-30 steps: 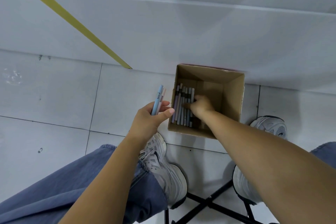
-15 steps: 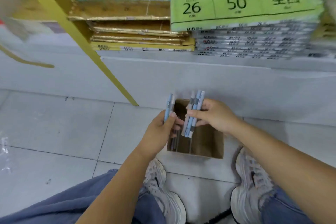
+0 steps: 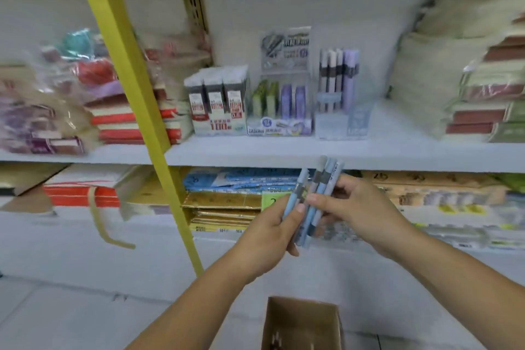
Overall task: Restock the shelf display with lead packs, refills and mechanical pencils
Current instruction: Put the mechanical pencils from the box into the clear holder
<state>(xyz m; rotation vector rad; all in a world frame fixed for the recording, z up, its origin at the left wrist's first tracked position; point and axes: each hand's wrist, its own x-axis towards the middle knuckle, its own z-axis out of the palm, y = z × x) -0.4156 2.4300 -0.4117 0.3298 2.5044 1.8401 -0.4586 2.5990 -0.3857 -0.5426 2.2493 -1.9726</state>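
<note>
In the head view, just below the front edge of the white shelf [image 3: 255,154], the two hands meet around a small bunch of light-blue mechanical pencils [image 3: 319,193]. The pencils stand nearly upright, their tops leaning a little to the right. The left hand [image 3: 271,231] pinches one or two between thumb and curled fingers, the right hand [image 3: 359,212] curls its fingers round about three more, and the two lots touch. The clear pencil stand [image 3: 342,119] on that shelf, with pencils upright in it, lies above and beyond the hands, nearly straight over the right hand, which I judge the nearer for the lift; the cardboard box [image 3: 301,321] sits on the floor below.
</note>
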